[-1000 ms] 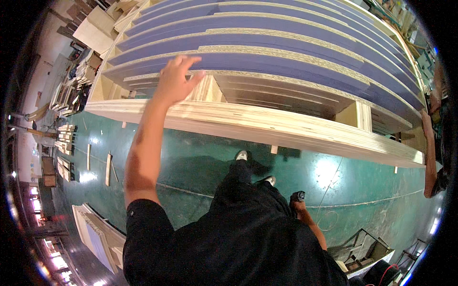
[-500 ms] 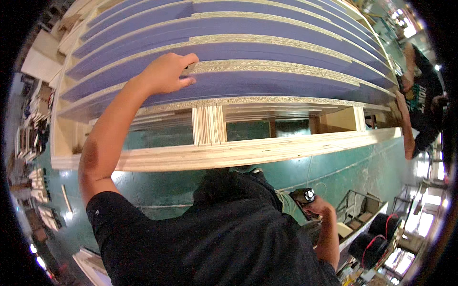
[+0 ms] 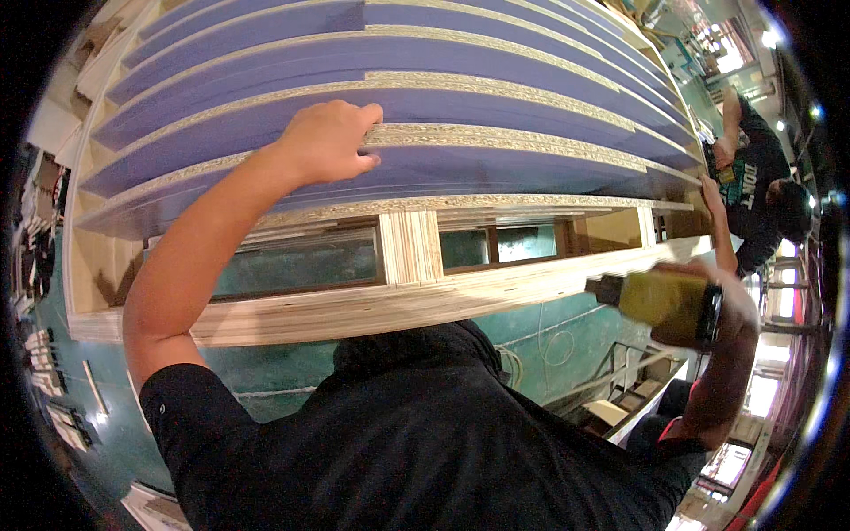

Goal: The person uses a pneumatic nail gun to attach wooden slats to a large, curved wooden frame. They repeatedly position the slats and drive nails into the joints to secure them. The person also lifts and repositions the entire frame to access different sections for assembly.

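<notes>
My left hand (image 3: 329, 142) grips the upper edge of a chipboard panel (image 3: 496, 139), its fingers on the far side and thumb on the near side. Purple-blue faces show on this panel and on several like it, standing on edge in rows inside a large wooden frame (image 3: 478, 290). In my right hand (image 3: 737, 310) is a yellow-and-black power tool (image 3: 662, 305), raised off the frame's near right side. Its dark nose points left. Motion blurs the tool and hand, so its exact kind is unclear.
Another person (image 3: 763, 181) stands at the frame's right end, with a hand near the panels. Layered wooden blocks (image 3: 412, 248) stand between the near panel and the front rail. A metal-framed cart (image 3: 611, 398) with wood pieces is at lower right, above the green floor (image 3: 266, 376).
My right hand has lifted the tool from low beside my body up to the frame's right side. My left hand stays on the panel edge. The view has shifted slightly.
</notes>
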Available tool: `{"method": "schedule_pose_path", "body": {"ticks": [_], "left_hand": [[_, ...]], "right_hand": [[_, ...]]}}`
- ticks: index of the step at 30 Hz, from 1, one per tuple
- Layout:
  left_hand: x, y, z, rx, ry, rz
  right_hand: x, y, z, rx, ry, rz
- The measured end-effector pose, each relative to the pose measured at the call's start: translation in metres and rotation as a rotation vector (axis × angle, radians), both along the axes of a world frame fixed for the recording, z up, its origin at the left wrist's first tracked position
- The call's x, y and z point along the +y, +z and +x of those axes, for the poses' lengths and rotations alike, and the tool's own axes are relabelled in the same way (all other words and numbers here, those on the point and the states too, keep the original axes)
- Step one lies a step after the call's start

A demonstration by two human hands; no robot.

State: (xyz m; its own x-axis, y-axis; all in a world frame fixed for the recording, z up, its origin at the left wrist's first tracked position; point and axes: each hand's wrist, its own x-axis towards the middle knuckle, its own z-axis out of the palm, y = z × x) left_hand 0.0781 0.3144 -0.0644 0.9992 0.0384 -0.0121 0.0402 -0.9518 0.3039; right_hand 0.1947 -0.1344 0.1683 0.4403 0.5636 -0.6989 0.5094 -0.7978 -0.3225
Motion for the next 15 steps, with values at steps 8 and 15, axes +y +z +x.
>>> {"method": "schedule_pose_path", "body": {"ticks": [8, 15], "left_hand": [[0.005, -0.021, -0.004, -0.214, -0.024, -0.035], [-0.001, -0.01, 0.0, 0.021, 0.124, -0.14]], "right_hand": [[0.192, -0.022, 0.058, -0.325, 0.515, 0.204], [0.274, -0.092, 0.068, -0.04, 0.477, 0.273]]}}
